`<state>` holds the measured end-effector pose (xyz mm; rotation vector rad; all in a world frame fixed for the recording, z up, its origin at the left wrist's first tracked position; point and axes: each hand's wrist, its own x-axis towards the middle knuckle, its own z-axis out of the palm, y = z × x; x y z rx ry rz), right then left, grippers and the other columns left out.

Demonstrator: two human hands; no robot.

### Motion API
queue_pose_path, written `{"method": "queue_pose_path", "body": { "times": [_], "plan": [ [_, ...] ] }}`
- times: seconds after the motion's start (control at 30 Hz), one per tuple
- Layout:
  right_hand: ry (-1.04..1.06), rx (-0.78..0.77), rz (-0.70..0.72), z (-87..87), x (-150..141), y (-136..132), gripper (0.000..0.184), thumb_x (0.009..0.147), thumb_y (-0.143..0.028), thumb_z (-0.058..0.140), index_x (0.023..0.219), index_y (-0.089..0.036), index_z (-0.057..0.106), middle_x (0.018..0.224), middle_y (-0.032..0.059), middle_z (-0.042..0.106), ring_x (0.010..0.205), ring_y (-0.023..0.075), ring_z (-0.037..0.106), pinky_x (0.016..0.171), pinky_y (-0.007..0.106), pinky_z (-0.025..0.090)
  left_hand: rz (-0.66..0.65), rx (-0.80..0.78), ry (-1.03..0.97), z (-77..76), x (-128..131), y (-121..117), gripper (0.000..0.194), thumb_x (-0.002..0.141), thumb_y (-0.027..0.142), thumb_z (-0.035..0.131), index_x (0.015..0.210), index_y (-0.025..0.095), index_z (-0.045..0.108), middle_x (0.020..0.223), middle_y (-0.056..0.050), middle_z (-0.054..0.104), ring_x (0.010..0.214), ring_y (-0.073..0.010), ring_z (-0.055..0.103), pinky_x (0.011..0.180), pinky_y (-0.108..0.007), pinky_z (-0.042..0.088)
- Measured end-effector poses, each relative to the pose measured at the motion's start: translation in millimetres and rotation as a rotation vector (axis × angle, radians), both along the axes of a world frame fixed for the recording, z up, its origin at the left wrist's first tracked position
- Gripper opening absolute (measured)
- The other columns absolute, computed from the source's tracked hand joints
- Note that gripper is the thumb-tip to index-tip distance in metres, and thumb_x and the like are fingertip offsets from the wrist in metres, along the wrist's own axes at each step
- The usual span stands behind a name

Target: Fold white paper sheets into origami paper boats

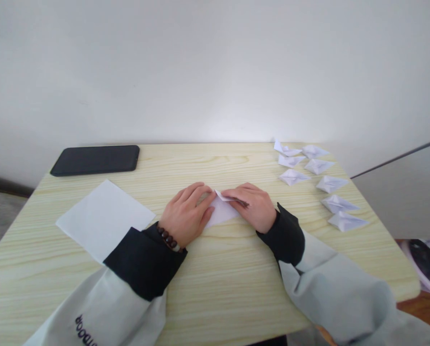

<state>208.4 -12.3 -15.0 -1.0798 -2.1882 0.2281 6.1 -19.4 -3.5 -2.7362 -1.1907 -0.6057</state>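
Observation:
A partly folded sheet of white paper (220, 213) lies on the table between my two hands. My left hand (186, 211) has its thumb and fingers closed at the paper's left side, holding it down. At the right side, my right hand (252, 204) pinches a raised flap of the same sheet between thumb and fingers. Part of the paper is hidden under both hands. A flat square sheet of white paper (104, 216) lies to the left, partly behind my left sleeve.
Several small folded paper boats (332, 184) stand in two columns at the table's right side. A black phone (95, 160) lies at the back left. The pale wooden table (215, 298) meets a white wall at its back edge. A tub (425, 264) stands beyond the right edge.

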Motion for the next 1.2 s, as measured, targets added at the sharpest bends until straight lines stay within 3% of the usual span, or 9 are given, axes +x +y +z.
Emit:
{"method": "queue_pose_path", "body": {
  "times": [0.23,0.53,0.63,0.8,0.97,1.07,1.2],
  "plan": [
    [-0.180,0.114,0.127,-3.8,10.9,0.0,0.025,0.088,-0.017,0.049,0.106,-0.024,0.065,0.107,-0.0008,0.068,0.107,0.0168,0.057,0.085,0.031,0.048,0.026,-0.028,-0.040,-0.3,-1.4,0.3,0.028,0.086,0.028,0.047,0.108,0.018,0.060,0.107,-0.007,0.063,0.109,-0.0245,0.052,0.090,-0.040,0.047],
    [-0.205,0.095,0.181,-0.7,12.3,-0.1,0.027,0.086,-0.015,0.047,0.105,-0.024,0.064,0.112,0.0006,0.065,0.108,0.0160,0.058,0.089,0.033,0.048,0.039,-0.078,-0.055,0.1,-4.2,2.2,0.033,0.085,0.031,0.049,0.114,0.018,0.057,0.109,-0.009,0.059,0.107,-0.0253,0.050,0.091,-0.042,0.046],
    [-0.123,0.081,0.105,-0.6,9.8,0.0,0.020,0.086,-0.018,0.050,0.098,-0.022,0.066,0.102,0.0016,0.069,0.099,0.0150,0.062,0.086,0.030,0.047,0.036,-0.099,-0.033,-0.3,-5.7,3.2,0.035,0.085,0.032,0.048,0.117,0.019,0.055,0.112,-0.009,0.057,0.108,-0.0257,0.049,0.092,-0.043,0.044],
    [0.044,-0.042,-0.220,3.1,3.7,5.3,0.008,0.078,-0.027,0.061,0.076,-0.020,0.065,0.069,0.0009,0.068,0.066,0.0148,0.061,0.068,0.028,0.048,0.015,-0.126,-0.015,-0.6,-8.2,5.7,0.033,0.086,0.033,0.047,0.115,0.021,0.057,0.114,-0.008,0.055,0.109,-0.0250,0.048,0.092,-0.042,0.043],
    [-0.041,-0.176,-0.270,7.5,-3.2,6.6,0.007,0.077,-0.023,0.060,0.076,-0.020,0.067,0.065,0.0003,0.064,0.063,0.0156,0.057,0.068,0.031,0.045,0.012,-0.130,0.002,1.4,-8.5,6.7,0.033,0.085,0.034,0.048,0.115,0.022,0.056,0.114,-0.008,0.056,0.108,-0.0248,0.048,0.092,-0.043,0.042],
    [-0.042,-0.108,-0.206,4.3,-2.9,3.2,0.015,0.082,-0.023,0.056,0.087,-0.021,0.070,0.077,0.0034,0.067,0.075,0.0178,0.058,0.073,0.033,0.047,0.017,-0.125,-0.001,2.1,-7.9,6.5,0.032,0.085,0.034,0.048,0.114,0.022,0.057,0.113,-0.007,0.057,0.107,-0.0245,0.049,0.091,-0.042,0.043],
    [-0.041,0.044,-0.009,-2.7,1.4,-0.3,0.022,0.086,-0.017,0.050,0.097,-0.021,0.069,0.097,0.0033,0.069,0.086,0.0160,0.059,0.081,0.031,0.049,0.024,-0.119,-0.006,1.5,-7.7,6.8,0.033,0.085,0.035,0.048,0.113,0.021,0.058,0.112,-0.008,0.057,0.107,-0.0244,0.050,0.091,-0.041,0.043]
  ]
}}
